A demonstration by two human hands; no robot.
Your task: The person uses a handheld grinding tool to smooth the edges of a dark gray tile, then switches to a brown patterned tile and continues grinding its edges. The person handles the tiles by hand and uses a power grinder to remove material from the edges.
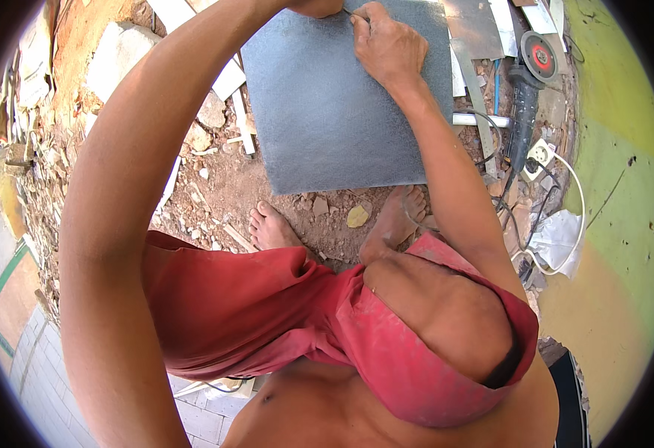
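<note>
My right hand (392, 46) is over the far part of a dark grey square slab (334, 104), its fingers curled in and the thumb and fingertips pinching a thin dark piece (348, 12); it is too small to say for sure what that piece is. My left hand (318, 6) is at the slab's far side, just beside the right, but the upper edge of the view cuts it off, so I cannot tell how its fingers stand or whether they grip anything. The slab is in front of me, above the rubble-strewn dirt (233, 175), its near edge just beyond my bare left foot (273, 226) and right foot (392, 224). A yellowish stone (357, 216) sits between my feet, and my red shorts (230, 306) fill the space below. To the right of the slab lies an angle grinder (524, 104) with a red-centred disc, and just beside it a white socket strip (539, 154). Its white cable (583, 201) loops around toward a crumpled white bag (557, 240).
</note>
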